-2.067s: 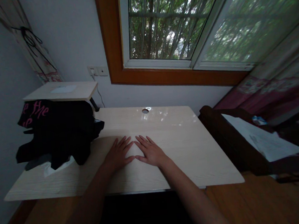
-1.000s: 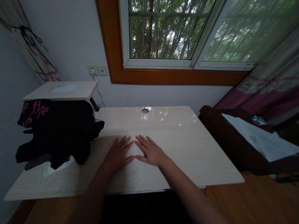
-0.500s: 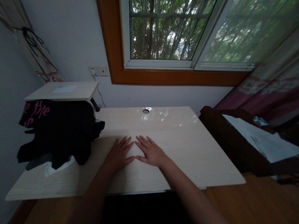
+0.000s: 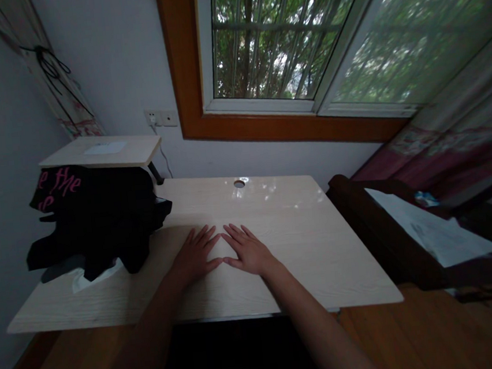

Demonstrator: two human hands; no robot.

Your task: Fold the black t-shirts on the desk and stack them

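Observation:
My left hand [image 4: 195,258] lies palm down on the pale wooden desk [image 4: 304,248], its fingers spread. Beside it my right hand [image 4: 249,250] rests flat in the same way, with the thumb and index fingertips of both hands meeting. Neither hand holds anything. To the left of my left hand lies a heap of black cloth [image 4: 105,215] with pink lettering on it. Something white [image 4: 98,277] and a grey piece stick out from under its front edge; the rest of them is hidden.
A small raised shelf [image 4: 138,154] with a paper [image 4: 105,147] on it stands at the back left. A round cable hole [image 4: 239,184] is near the desk's back edge. On the right, dark furniture [image 4: 391,246] carries a large white sheet [image 4: 428,225]. A window [image 4: 280,42] is ahead.

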